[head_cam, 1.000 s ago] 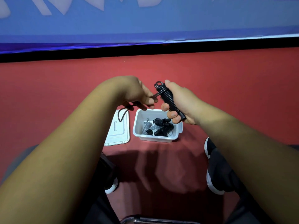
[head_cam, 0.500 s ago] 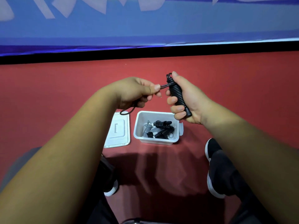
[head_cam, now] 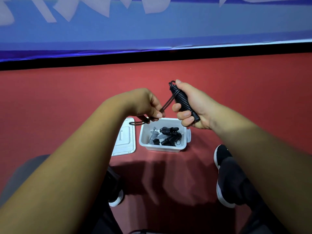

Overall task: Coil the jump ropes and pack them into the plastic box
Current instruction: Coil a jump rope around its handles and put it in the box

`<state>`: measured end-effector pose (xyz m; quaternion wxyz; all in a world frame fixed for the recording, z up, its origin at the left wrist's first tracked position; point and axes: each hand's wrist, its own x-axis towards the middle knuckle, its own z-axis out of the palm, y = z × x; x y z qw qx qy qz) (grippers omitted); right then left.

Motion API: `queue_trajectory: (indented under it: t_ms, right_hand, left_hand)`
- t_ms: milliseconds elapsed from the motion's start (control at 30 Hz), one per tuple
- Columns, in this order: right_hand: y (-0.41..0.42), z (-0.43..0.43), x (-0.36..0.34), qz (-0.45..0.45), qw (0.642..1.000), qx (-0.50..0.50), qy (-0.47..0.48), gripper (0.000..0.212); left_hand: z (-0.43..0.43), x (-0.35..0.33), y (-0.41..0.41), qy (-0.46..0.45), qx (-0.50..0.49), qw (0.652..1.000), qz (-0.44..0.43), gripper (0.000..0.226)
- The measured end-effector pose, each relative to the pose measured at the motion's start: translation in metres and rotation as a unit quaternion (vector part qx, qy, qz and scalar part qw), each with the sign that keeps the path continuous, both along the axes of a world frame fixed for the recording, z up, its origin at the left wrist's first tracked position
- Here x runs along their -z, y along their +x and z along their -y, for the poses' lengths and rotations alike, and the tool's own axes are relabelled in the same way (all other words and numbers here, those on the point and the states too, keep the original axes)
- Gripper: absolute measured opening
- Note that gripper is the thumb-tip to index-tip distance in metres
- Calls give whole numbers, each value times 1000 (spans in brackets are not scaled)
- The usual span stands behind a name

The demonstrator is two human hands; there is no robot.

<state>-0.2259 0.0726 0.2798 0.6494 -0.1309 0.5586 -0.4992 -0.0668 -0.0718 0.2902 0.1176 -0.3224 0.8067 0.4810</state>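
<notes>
Black cord is almost all wound on: your right hand (head_cam: 194,105) grips the jump rope (head_cam: 181,100) as a tight bundle, fingers curled round its lower half and thumb pressed at its top end. Your left hand (head_cam: 145,103) pinches the loose cord (head_cam: 167,103) that is left. Half a second ago that hand sat level with the top of the bundle and the cord ran short and nearly flat between your hands. Now it has dropped low and to the left, so the cord slants from the bundle's top down to your fingertips, with a small tail loop (head_cam: 138,123) hanging under the hand. I judge that you are mid-turn on one of the last wraps, with only a short length to lay down or tuck before packing. The bundle's long axis is tilted, its looped end pointing up and away from you and its plain butt end pointing down toward your right wrist. You hold it in the air just above the far rim of the plastic box (head_cam: 162,148), which stands open on the red floor (head_cam: 236,90) with black and grey coiled ropes (head_cam: 168,134) already inside. Its lid (head_cam: 125,142) lies flat just beside it on the left.
</notes>
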Motion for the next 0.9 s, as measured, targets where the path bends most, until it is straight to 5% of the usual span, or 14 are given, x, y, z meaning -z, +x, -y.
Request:
queue_trajectory:
  t_ms: [367, 567, 767, 900]
  right_hand:
    - [7, -7, -5, 45, 994, -99, -12, 59]
    - [8, -15, -4, 137, 962, -232, -49, 93]
    - [14, -22, 0, 200, 919, -336, -50, 71]
    - [23, -26, 3, 128, 932, -338, -2, 55]
  left_hand:
    - [-6, 17, -4, -2, -21, 1000, -4, 16]
    - [-9, 3, -3, 27, -17, 996, -79, 28]
    - [-12, -6, -5, 11, 22, 993, -111, 29]
    - [-7, -5, -7, 17, 5, 987, -161, 29]
